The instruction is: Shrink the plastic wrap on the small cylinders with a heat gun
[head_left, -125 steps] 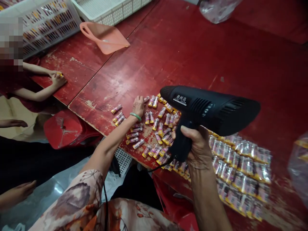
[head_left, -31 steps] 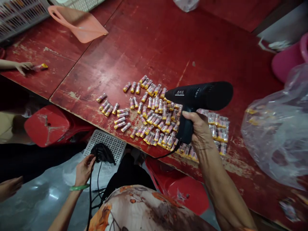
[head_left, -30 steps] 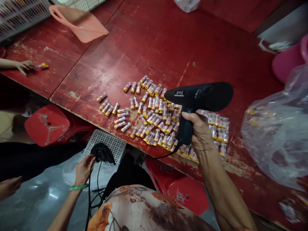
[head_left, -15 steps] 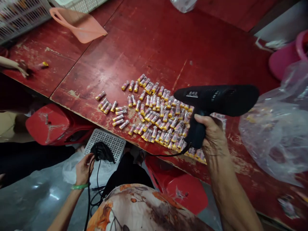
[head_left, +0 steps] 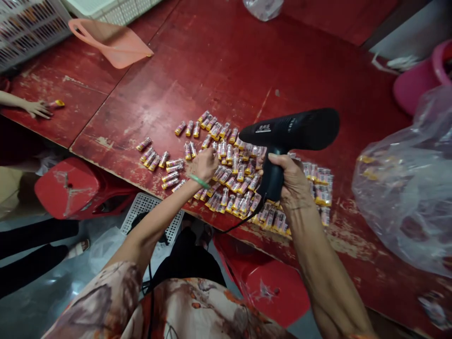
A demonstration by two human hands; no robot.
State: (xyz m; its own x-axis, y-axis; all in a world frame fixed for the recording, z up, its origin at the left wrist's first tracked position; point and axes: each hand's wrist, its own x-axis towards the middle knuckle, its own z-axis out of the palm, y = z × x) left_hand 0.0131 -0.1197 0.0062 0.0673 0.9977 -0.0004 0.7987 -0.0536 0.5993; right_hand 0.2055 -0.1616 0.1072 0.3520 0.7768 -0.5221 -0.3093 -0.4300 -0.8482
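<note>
Broadly open red table [head_left: 212, 70], yellow-ended tubes [head_left: 241, 172] near edge, left hand [head_left: 205, 165] above, grip unclear, right hand [head_left: 292, 181] gripping black pistol-shaped blower [head_left: 289, 131].

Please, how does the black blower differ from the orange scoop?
The blower is black; the scoop is orange. The blower is held in the right hand; the scoop lies on the red table. The blower has a cord; the scoop shows none. Both have a handle.

The left hand [head_left: 204, 165] is being held over the wrapped tubes [head_left: 235, 175], the black cord [head_left: 152, 301] no longer being gripped; the black blower [head_left: 293, 131] is being shifted left.
</note>
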